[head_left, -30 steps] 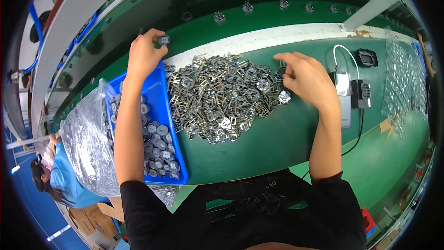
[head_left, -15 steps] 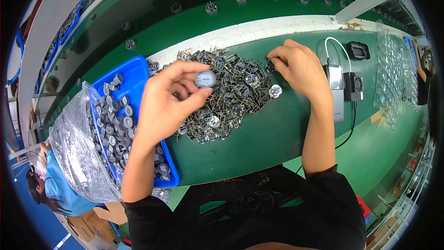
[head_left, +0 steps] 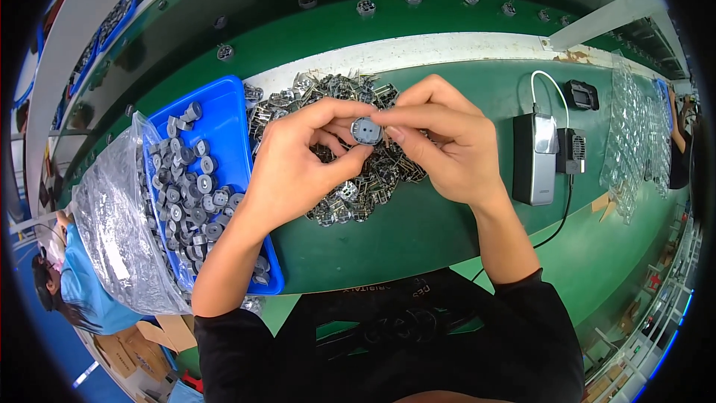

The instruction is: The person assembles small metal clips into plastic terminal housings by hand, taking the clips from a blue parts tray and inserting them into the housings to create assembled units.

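Note:
My left hand [head_left: 302,160] pinches a round grey plastic cap [head_left: 366,131] between thumb and forefinger, above a heap of metal parts. The cap's visible face is blue-grey with small dark holes. At its right edge are the closed fingertips of my right hand [head_left: 447,138]; what they hold, if anything, is hidden. Beneath both hands spreads the heap of small metal-and-black parts with prongs [head_left: 350,198]. Left of it stands a blue tray [head_left: 224,97] holding many similar grey caps [head_left: 198,213], partly behind my left forearm.
A clear plastic bag [head_left: 119,231] lies against the tray's left side. On the right are a grey power bank [head_left: 533,183] with a cable, a black device [head_left: 571,151] and a black holder [head_left: 582,95]. Beyond the white rail, parts sit on a green conveyor [head_left: 335,26]. Another person [head_left: 89,276] is far left.
My right hand has moved left from the heap's right edge to the cap. My left hand has shifted slightly right, and the cap now shows a different face. Parts on the conveyor have shifted right.

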Action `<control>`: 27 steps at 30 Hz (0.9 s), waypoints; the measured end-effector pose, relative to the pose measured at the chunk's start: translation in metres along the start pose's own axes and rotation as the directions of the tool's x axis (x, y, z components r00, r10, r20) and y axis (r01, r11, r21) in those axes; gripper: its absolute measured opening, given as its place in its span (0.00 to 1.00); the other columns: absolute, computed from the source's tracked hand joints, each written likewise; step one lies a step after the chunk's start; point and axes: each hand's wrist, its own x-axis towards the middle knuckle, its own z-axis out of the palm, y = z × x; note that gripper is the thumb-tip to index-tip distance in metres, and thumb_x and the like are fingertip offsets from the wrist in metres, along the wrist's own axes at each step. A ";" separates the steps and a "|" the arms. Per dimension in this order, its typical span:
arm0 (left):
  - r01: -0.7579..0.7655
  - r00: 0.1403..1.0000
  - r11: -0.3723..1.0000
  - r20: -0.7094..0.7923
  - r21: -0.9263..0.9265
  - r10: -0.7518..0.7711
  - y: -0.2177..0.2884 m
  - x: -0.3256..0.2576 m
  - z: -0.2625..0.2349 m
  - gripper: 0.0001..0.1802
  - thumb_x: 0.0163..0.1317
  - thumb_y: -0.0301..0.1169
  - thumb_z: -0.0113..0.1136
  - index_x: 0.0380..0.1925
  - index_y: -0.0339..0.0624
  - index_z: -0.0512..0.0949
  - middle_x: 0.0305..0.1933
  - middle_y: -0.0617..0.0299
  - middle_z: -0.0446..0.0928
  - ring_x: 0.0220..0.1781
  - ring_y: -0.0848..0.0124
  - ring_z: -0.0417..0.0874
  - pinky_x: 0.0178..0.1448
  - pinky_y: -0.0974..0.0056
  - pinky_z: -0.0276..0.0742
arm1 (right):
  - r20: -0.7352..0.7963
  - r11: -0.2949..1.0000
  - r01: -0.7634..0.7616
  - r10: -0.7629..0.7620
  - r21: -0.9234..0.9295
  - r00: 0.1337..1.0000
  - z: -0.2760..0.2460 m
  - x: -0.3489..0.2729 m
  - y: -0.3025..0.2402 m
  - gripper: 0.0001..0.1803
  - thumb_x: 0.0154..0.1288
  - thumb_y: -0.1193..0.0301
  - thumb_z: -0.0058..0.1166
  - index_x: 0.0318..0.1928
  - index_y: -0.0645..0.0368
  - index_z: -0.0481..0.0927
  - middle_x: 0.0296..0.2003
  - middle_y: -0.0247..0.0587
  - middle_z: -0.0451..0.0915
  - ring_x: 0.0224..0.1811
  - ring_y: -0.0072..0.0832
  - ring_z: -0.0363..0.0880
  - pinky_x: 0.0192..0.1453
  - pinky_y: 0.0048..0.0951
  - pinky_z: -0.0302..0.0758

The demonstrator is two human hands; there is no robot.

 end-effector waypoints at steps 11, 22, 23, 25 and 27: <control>-0.057 0.996 0.990 -0.067 0.128 0.066 -0.003 -0.005 0.002 0.23 0.48 0.20 0.68 0.48 0.42 0.82 0.33 0.61 0.79 0.33 0.75 0.80 0.37 0.70 0.78 | -0.038 0.993 -0.093 0.097 0.078 0.995 0.010 -0.004 -0.003 0.11 0.58 0.85 0.60 0.41 0.61 0.85 0.39 0.36 0.76 0.37 0.22 0.79 0.35 0.20 0.79; -0.089 0.994 0.994 -0.057 0.061 0.093 -0.007 -0.006 0.006 0.23 0.49 0.20 0.69 0.48 0.43 0.82 0.32 0.62 0.79 0.32 0.76 0.79 0.36 0.72 0.77 | -0.086 0.995 0.060 -0.067 -0.084 0.994 0.010 -0.001 -0.003 0.10 0.53 0.83 0.67 0.37 0.62 0.85 0.34 0.36 0.78 0.33 0.21 0.80 0.28 0.20 0.75; -0.088 0.994 0.994 -0.057 0.060 0.091 -0.006 -0.007 0.007 0.23 0.49 0.20 0.69 0.48 0.43 0.82 0.32 0.62 0.79 0.32 0.76 0.79 0.36 0.72 0.77 | -0.101 0.992 0.054 -0.066 -0.114 0.993 0.011 -0.001 -0.002 0.10 0.53 0.82 0.68 0.37 0.62 0.85 0.34 0.35 0.78 0.32 0.21 0.79 0.28 0.19 0.75; 0.030 1.000 0.999 -0.003 0.029 -0.029 0.001 -0.008 0.007 0.21 0.52 0.14 0.66 0.49 0.35 0.80 0.39 0.63 0.79 0.38 0.79 0.77 0.40 0.75 0.74 | -0.118 0.988 0.050 -0.068 -0.147 0.991 0.013 -0.002 -0.001 0.10 0.53 0.82 0.68 0.38 0.61 0.86 0.34 0.34 0.78 0.32 0.21 0.79 0.27 0.19 0.74; 0.009 1.000 1.000 -0.025 -0.019 -0.010 0.000 -0.009 0.009 0.21 0.52 0.17 0.68 0.48 0.37 0.81 0.35 0.63 0.79 0.34 0.80 0.77 0.38 0.74 0.76 | -0.166 0.992 0.073 -0.090 -0.108 0.982 0.015 -0.004 -0.001 0.10 0.53 0.82 0.68 0.37 0.60 0.86 0.33 0.33 0.78 0.31 0.21 0.78 0.27 0.20 0.73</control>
